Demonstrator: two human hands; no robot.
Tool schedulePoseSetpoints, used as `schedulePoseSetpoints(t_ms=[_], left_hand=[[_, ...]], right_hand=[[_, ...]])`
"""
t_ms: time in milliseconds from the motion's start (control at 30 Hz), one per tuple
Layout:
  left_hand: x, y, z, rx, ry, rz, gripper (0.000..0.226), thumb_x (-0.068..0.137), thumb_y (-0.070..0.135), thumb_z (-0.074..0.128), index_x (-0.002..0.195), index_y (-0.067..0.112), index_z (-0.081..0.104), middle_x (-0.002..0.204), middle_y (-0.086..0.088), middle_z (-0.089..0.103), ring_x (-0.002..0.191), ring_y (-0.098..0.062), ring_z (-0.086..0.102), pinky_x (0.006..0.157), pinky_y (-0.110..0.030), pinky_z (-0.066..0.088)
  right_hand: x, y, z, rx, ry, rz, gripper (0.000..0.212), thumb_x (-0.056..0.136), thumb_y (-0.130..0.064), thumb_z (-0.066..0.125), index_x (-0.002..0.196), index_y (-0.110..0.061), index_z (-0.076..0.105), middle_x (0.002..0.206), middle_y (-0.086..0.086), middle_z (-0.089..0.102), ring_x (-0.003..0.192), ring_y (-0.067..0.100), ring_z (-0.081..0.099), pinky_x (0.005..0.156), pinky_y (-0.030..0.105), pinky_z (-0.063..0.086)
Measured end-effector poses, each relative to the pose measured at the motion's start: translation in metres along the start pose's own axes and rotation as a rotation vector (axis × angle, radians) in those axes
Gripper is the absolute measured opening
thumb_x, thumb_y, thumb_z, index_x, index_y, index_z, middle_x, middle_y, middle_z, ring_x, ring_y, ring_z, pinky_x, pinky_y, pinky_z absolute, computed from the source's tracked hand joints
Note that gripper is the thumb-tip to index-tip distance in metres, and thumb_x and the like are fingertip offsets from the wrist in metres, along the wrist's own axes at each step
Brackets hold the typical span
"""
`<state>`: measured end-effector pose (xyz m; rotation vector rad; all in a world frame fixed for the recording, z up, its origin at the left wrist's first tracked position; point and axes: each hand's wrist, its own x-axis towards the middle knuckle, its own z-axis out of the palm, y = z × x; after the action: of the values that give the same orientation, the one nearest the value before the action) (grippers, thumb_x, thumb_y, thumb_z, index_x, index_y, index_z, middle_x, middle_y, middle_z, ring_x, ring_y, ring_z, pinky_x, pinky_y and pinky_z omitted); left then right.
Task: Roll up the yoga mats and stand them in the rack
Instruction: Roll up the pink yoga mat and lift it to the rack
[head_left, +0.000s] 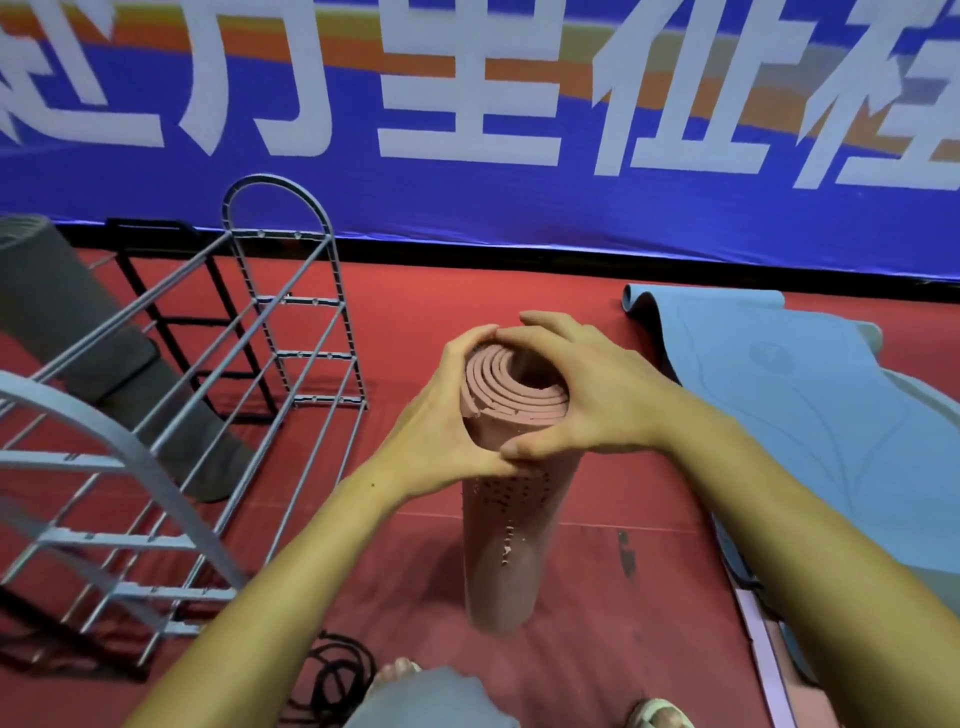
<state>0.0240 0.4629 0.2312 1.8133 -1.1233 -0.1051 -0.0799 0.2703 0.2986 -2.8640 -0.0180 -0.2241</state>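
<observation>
**Pink yoga mat held upright in both hands**

The pink yoga mat (511, 499), rolled tight, stands on end on the red floor (597, 623), just right of the grey metal rack (171, 415). The left hand (447, 415) and right hand (576, 389) wrap its top end, fingers curled round the roll, thumbs meeting in front. A grey rolled mat (62, 322) leans inside the rack. A blue mat (789, 405) lies unrolled to the right, below the blue banner (467, 197).

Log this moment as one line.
step: pink roll upright on floor | left hand and right hand: gripping top | rack: left, not loaded | blue mat: unrolled
</observation>
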Motion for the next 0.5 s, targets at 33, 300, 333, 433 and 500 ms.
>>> schedulePoseSetpoints(t_ms=[33, 300, 333, 433, 500], left_hand=[[-0.001, 0.002, -0.003, 0.007, -0.022, -0.012, 0.135, 0.054, 0.032, 0.102, 0.159, 0.043, 0.018, 0.162, 0.017, 0.035, 0.149, -0.005, 0.039, 0.118, -0.046, 0.042], [-0.039, -0.002, -0.046, 0.077, 0.014, -0.026, 0.117, 0.069, 0.034, 0.096, 0.163, 0.035, 0.026, 0.163, 0.017, 0.034, 0.152, -0.005, 0.035, 0.121, -0.044, 0.038], [-0.047, -0.003, -0.05, 0.084, 0.033, -0.021, 0.113, 0.071, 0.034, 0.097, 0.162, 0.033, 0.029, 0.162, 0.016, 0.037, 0.151, -0.006, 0.037, 0.121, -0.044, 0.038], [-0.073, -0.007, -0.067, 0.094, 0.097, -0.02, 0.105, 0.074, 0.032, 0.097, 0.16, 0.032, 0.035, 0.158, 0.015, 0.044, 0.148, -0.01, 0.042, 0.119, -0.045, 0.041], [-0.094, -0.009, -0.08, 0.091, 0.129, -0.038, 0.104, 0.076, 0.032, 0.096, 0.16, 0.035, 0.035, 0.158, 0.016, 0.044, 0.147, -0.011, 0.044, 0.117, -0.045, 0.043]], right_hand=[[0.0, -0.005, 0.002, -0.01, 0.022, -0.009, 0.117, 0.056, -0.087, 0.072, 0.156, -0.053, 0.024, 0.165, -0.017, 0.024, 0.145, 0.021, 0.038, 0.106, 0.057, 0.047], [0.003, -0.051, 0.022, -0.043, 0.154, -0.043, 0.1, 0.061, -0.084, 0.066, 0.151, -0.052, 0.038, 0.147, -0.024, 0.038, 0.13, 0.014, 0.047, 0.095, 0.047, 0.052], [0.005, -0.057, 0.024, -0.048, 0.152, -0.046, 0.098, 0.061, -0.084, 0.065, 0.15, -0.053, 0.038, 0.146, -0.025, 0.039, 0.129, 0.014, 0.048, 0.094, 0.047, 0.052], [0.012, -0.082, 0.032, -0.077, 0.143, -0.075, 0.097, 0.06, -0.086, 0.062, 0.149, -0.053, 0.039, 0.146, -0.024, 0.04, 0.128, 0.015, 0.049, 0.089, 0.045, 0.052], [0.017, -0.104, 0.04, -0.111, 0.142, -0.11, 0.096, 0.061, -0.086, 0.063, 0.149, -0.053, 0.039, 0.147, -0.024, 0.041, 0.127, 0.016, 0.05, 0.082, 0.04, 0.05]])
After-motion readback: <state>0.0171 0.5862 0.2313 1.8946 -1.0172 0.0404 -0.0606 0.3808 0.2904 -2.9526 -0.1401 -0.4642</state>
